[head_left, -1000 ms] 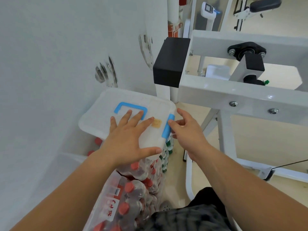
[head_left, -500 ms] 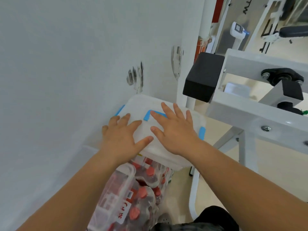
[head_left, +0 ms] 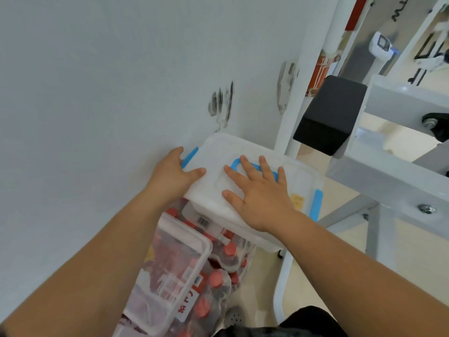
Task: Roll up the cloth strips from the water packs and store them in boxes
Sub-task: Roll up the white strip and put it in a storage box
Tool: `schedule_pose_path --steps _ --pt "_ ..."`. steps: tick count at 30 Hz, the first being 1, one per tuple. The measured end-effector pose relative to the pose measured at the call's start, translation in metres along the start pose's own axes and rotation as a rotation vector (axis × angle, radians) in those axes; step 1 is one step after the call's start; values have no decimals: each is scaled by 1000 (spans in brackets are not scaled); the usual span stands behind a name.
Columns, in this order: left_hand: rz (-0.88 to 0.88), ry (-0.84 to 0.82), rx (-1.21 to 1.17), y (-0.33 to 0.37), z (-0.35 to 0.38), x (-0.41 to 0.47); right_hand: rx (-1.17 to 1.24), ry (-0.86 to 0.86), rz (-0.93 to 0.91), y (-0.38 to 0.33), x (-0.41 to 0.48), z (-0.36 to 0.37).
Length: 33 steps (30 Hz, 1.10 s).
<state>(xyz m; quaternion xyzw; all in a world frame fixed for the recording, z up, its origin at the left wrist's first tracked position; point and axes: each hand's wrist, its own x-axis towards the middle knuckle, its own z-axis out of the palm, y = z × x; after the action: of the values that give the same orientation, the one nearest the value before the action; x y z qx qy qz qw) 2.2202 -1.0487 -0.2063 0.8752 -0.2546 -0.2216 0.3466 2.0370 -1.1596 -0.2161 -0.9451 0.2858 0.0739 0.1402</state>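
Closed white box point(head_left: 216, 190) atop bottle packs point(head_left: 213, 280), left hand point(head_left: 171, 175) gripping, right hand point(head_left: 263, 199) flat

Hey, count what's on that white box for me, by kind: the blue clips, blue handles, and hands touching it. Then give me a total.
Blue side clips: 2
Blue handle: 1
Hands on the lid: 2, left hand and right hand
Total: 5
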Motion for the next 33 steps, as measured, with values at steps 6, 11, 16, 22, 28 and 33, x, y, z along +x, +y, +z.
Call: schedule_pose_path --steps 6,11,16,22,28,33 --pt "214 175 184 4 -1 4 16 5 10 -14 14 1" --pt "270 171 171 5 1 2 16 -2 26 -18 20 1" --pt "347 154 300 8 -1 1 43 -15 37 -28 29 -3" --pt "352 207 365 5 -10 -38 89 60 2 -36 19 -12" --pt "294 304 439 -6 -37 -106 106 153 -181 -59 -12 -23" --pt "140 369 527 -33 -58 -173 154 110 -357 -89 -42 -24"
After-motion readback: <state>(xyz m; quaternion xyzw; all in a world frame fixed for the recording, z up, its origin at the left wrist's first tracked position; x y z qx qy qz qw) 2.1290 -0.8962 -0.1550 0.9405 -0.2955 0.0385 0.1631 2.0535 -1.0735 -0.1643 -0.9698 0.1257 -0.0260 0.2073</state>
